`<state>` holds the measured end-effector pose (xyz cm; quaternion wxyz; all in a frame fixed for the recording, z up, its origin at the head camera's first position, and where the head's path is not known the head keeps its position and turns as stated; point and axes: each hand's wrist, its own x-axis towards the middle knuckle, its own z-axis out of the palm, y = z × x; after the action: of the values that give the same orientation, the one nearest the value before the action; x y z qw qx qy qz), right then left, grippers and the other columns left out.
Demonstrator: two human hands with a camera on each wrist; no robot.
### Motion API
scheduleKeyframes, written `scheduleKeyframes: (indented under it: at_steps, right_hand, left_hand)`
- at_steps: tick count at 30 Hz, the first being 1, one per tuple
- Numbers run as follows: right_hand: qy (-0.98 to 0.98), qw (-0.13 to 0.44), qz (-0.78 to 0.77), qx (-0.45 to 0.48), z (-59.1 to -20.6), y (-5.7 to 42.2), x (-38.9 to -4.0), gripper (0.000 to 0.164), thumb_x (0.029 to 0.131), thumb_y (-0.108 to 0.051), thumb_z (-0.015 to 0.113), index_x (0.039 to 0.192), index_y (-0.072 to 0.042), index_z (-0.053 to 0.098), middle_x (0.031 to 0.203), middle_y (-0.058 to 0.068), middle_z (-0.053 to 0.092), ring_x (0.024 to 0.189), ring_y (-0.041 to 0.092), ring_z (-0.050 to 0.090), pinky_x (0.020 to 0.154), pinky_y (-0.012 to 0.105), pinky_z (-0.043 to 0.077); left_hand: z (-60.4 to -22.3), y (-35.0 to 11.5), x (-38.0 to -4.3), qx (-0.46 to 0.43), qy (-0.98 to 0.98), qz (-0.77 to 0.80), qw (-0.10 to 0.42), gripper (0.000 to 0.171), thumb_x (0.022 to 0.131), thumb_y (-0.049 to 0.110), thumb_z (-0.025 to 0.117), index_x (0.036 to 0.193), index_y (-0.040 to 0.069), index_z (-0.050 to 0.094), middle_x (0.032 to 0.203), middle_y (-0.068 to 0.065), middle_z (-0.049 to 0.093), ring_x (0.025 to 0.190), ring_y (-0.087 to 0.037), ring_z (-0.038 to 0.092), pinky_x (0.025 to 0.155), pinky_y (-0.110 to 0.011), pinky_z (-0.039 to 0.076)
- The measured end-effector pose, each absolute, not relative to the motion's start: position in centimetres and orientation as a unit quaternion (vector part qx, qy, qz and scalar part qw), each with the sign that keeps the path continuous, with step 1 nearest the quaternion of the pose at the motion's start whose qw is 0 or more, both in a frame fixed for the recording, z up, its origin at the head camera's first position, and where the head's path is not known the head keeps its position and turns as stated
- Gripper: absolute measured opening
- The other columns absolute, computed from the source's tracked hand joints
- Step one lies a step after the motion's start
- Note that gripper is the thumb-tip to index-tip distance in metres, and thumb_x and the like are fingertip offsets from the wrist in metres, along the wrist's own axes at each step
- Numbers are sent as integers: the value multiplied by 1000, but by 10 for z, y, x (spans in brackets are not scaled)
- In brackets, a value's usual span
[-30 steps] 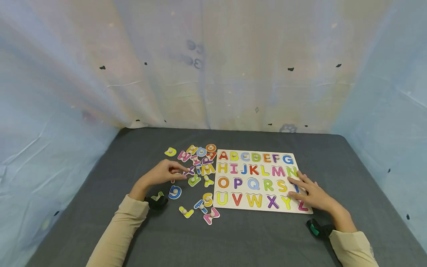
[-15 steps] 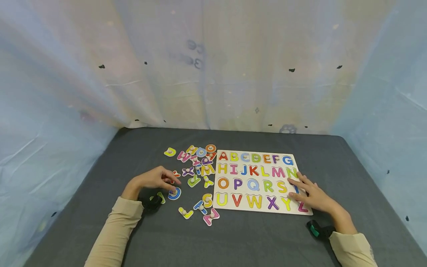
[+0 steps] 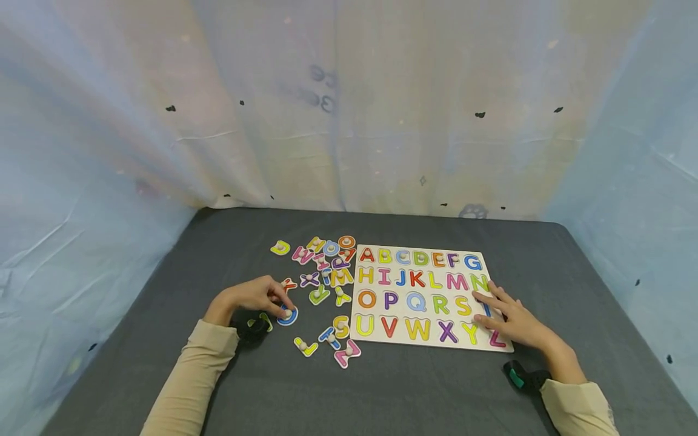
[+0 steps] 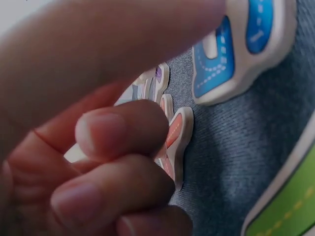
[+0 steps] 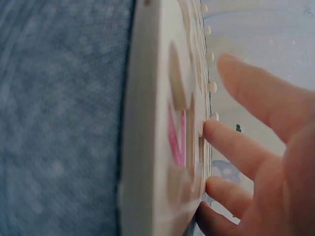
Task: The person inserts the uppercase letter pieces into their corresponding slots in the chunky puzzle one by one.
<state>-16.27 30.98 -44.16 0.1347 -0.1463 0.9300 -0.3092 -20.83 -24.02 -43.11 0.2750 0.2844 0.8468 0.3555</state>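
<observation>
My left hand [image 3: 253,297] pinches the knob of a blue letter G puzzle piece [image 3: 292,318] at the near left of the loose letters. In the left wrist view one finger reaches across the blue piece [image 4: 216,73], and the other fingers curl below it. A red letter piece [image 3: 289,283] lies just beyond, and a green one [image 3: 265,321] is partly covered by the wrist strap. On the right, my right hand [image 3: 515,318] rests with spread fingers on the right edge of the wooden alphabet board [image 3: 431,346]. Knobbed pieces fill the board's A to F places.
Several loose letters lie left of the board, among them a yellow M [image 3: 342,277], a purple X [image 3: 309,279], a pink Z [image 3: 348,353] and a yellow L [image 3: 305,347]. Dark grey cloth [image 3: 414,393] covers the table. A pale curtain [image 3: 382,121] stands behind.
My left hand has moved from beside the purple X back toward me and down onto the blue G, and its fingers have closed on the knob. My right hand stays on the board.
</observation>
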Motion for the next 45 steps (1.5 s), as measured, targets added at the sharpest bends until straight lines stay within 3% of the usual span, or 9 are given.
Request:
scheduleKeyframes:
  at_steps: [6,12,25,33,38,45]
  right_hand:
    - [932,132,-305,-144,-440,311,-163,70,85,-35,67,143,-4,43,156,35,11,139,62,7,103,79,1]
    - [934,132,-298,-145,-440,311,-164,70,85,-36,66,144,-6,43,156,34,12,139,62,8,103,79,2]
    - [936,133,-291,-147,-440,310,-164,70,86,-36,66,144,-5,43,156,33,13,140,61,9,104,78,2]
    - [938,132,-286,-145,-442,309,-164,70,86,-37,67,144,-6,43,156,33,14,140,60,10,104,78,3]
    - [939,128,-284,-143,-442,308,-163,70,86,-37,67,144,-6,44,156,33,14,140,61,11,104,78,3]
    - [939,130,-286,-142,-442,308,-163,70,85,-37,67,144,-6,43,156,33,14,140,61,10,104,78,3]
  left_hand:
    - [-428,-230,-208,264,865,358,234,18,82,18,76,93,4,77,61,8,47,54,2,35,53,-16,30]
    - [-428,-228,-207,249,870,356,232,18,79,14,77,93,2,76,61,7,38,54,-1,32,53,-17,28]
    - [-426,-227,-205,248,872,357,226,17,81,13,76,93,2,76,66,5,44,55,-1,35,53,-18,31]
    - [-427,-225,-205,234,877,362,214,15,82,20,76,90,8,76,66,2,50,54,-2,39,52,-19,35]
    - [-426,-223,-205,232,877,367,205,15,82,24,76,88,10,74,60,4,47,51,-3,37,51,-20,34]
    - [-429,-223,-206,236,883,342,220,17,78,21,80,89,8,76,68,5,43,59,-4,37,56,-18,32]
